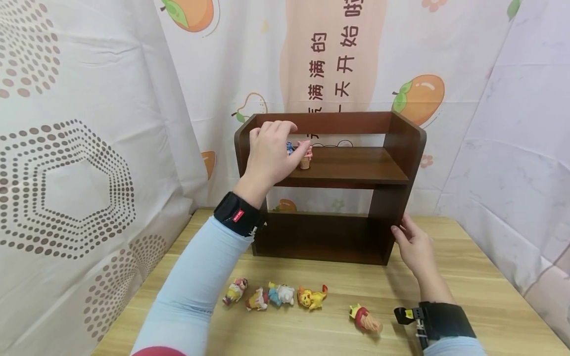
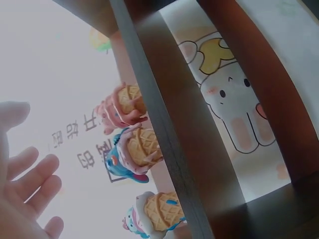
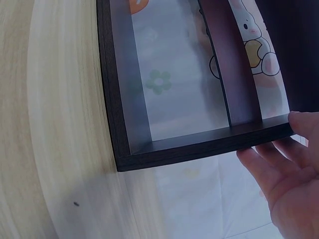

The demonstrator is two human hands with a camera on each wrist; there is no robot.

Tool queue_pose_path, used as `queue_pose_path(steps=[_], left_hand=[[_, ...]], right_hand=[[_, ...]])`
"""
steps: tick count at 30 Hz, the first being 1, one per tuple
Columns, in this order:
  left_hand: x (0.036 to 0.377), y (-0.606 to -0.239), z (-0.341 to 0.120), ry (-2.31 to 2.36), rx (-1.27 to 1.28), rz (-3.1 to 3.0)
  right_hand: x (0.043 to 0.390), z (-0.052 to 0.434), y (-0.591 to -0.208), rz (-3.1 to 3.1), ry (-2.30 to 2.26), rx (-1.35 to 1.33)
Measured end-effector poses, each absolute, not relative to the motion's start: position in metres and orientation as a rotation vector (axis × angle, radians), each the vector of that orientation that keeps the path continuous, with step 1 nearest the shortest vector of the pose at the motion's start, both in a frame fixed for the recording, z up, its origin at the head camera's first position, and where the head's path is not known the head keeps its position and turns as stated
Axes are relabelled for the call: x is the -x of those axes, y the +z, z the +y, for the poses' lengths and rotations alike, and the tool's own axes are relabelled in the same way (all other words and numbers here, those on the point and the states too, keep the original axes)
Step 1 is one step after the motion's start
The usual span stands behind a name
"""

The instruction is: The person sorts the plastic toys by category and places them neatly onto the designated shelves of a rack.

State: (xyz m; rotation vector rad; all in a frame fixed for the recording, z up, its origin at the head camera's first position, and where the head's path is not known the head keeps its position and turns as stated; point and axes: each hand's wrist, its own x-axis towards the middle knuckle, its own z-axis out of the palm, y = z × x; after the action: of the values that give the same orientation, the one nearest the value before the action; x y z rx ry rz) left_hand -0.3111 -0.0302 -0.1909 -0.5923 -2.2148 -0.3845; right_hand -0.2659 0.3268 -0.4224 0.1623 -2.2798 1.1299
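My left hand (image 1: 271, 153) is raised in front of the left part of a dark brown shelf's upper board (image 1: 356, 163). Its fingers are spread and bent loosely, with nothing between them. On that board stand a pink ice-cream-cone figurine (image 2: 122, 107), a blue one (image 2: 132, 154) and a white-and-teal one (image 2: 154, 214), apart from the hand in the left wrist view. From the head, the hand hides part of this row. My right hand (image 1: 414, 244) grips the shelf's right side panel (image 3: 209, 147), thumb on the front edge and fingers against the outer face.
Several figurines lie on the wooden table before the shelf: a yellow one with a red-tipped tail (image 1: 311, 298), a white-and-blue one (image 1: 281, 294), and a red-and-yellow one with a cone (image 1: 365, 319) farther right. A printed curtain (image 1: 481, 148) hangs behind.
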Motion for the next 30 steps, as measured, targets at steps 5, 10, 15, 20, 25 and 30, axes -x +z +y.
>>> queue_pose_path(steps=[5,10,15,20,25,30], left_hand=[[0.302,-0.198,-0.039,-0.450,0.623,-2.192],[0.293,-0.206,-0.050,-0.512,0.657,-2.183],[0.286,-0.216,-0.058,-0.556,0.708,-2.162],[0.282,-0.228,-0.065,-0.549,0.738,-2.167],[0.277,-0.238,-0.071,-0.541,0.732,-2.197],[0.272,-0.247,-0.079,-0.502,0.730,-2.240]], right_hand=[[0.266,0.326,-0.422,-2.284,1.126,-0.159],[0.266,0.326,-0.421,-2.294,1.132,-0.152],[0.267,0.328,-0.422,-2.294,1.149,-0.152],[0.267,0.328,-0.422,-2.284,1.173,-0.157],[0.267,0.328,-0.422,-2.291,1.143,-0.152],[0.268,0.328,-0.422,-2.296,1.163,-0.144]])
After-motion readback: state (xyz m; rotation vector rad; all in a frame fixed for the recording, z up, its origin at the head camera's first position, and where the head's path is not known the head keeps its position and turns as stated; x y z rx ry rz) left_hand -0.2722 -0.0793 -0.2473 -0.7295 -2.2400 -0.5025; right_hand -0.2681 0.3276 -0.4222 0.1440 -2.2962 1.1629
